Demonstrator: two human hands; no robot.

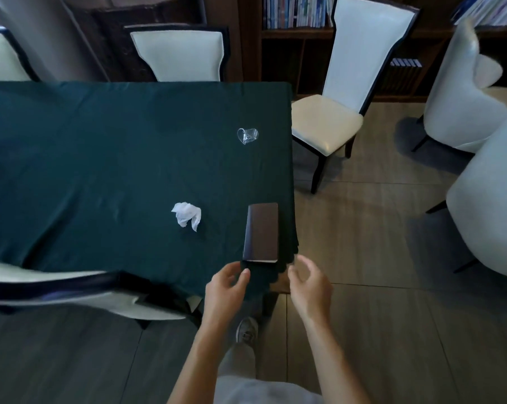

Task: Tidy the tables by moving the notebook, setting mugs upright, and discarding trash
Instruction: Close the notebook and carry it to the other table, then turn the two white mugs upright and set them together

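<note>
A dark brown notebook (pixel 261 232) lies closed at the near right corner of the table with the dark green cloth (pixel 100 158). My left hand (pixel 227 288) hovers just below its near left corner, fingers apart, holding nothing. To the right of that same corner is my right hand (pixel 309 282), likewise empty with spread fingers, off the table's edge. A crumpled white tissue (pixel 186 214) rests on the cloth left of the notebook. Farther back, a clear glass mug (pixel 248 135) lies on its side near the right edge.
A white chair (pixel 71 290) is pushed in at the near left. Another white chair (pixel 334 112) stands off the table's far right corner, and two more (pixel 176 53) behind the table. White armchairs (pixel 479 170) fill the right. Bookshelves (pixel 296 13) line the back wall.
</note>
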